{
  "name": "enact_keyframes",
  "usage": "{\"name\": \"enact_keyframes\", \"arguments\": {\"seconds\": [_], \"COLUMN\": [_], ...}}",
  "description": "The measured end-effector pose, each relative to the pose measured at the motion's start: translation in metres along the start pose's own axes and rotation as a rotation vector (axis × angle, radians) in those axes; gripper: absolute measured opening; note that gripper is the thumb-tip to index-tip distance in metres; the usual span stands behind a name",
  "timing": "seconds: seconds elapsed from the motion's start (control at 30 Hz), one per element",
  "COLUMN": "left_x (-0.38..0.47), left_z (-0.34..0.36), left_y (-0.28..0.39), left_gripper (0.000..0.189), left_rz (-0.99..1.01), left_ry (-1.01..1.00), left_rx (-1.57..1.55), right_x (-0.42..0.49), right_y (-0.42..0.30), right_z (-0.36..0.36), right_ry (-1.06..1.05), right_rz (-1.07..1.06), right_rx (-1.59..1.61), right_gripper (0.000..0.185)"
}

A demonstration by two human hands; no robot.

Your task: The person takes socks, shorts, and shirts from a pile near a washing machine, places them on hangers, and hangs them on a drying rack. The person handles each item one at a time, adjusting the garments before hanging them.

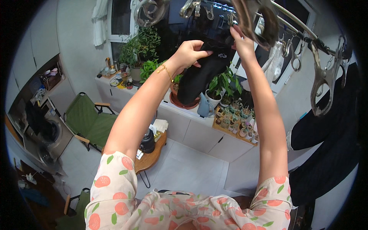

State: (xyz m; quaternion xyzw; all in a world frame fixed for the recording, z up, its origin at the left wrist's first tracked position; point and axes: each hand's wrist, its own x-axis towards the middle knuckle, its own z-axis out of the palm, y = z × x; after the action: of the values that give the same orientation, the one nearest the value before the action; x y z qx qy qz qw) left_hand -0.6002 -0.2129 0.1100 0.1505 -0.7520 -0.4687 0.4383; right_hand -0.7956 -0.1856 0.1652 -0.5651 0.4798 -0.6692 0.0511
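Observation:
A black sock (198,76) with a small white motif near its upper end hangs in front of the window, above the potted plants. My left hand (194,53) pinches its upper left edge between thumb and fingers. Raised at the sock's upper right is my right hand (241,40), its fingers by a small metal clip (231,19); the large clip in front partly hides them, so what they grip is unclear. More metal clips (190,8) hang along the top of the view. Close to the camera is a large metal clip (323,77) at the right.
A drying rail (299,31) crosses the upper right, with dark garments (327,138) hanging below. Potted plants, a blue watering jug (204,105) and a tray of succulents (234,133) line the sill cabinet. A wooden table (152,158) and green folding chair (89,118) stand lower left.

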Motion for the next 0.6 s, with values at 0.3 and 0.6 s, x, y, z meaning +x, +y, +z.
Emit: {"name": "enact_keyframes", "arguments": {"seconds": [0.3,0.6], "left_x": [0.044,0.062], "left_z": [-0.013,-0.008], "left_y": [0.012,0.011], "left_gripper": [0.037,0.038], "left_rz": [0.030,0.058], "left_ry": [0.074,0.155], "left_rx": [-0.055,-0.017], "right_x": [0.061,0.068], "right_y": [-0.003,-0.012], "right_z": [-0.011,-0.004], "right_ry": [-0.375,-0.433], "right_rz": [0.028,0.089], "right_rx": [0.295,0.397], "right_gripper": [0.039,0.029]}}
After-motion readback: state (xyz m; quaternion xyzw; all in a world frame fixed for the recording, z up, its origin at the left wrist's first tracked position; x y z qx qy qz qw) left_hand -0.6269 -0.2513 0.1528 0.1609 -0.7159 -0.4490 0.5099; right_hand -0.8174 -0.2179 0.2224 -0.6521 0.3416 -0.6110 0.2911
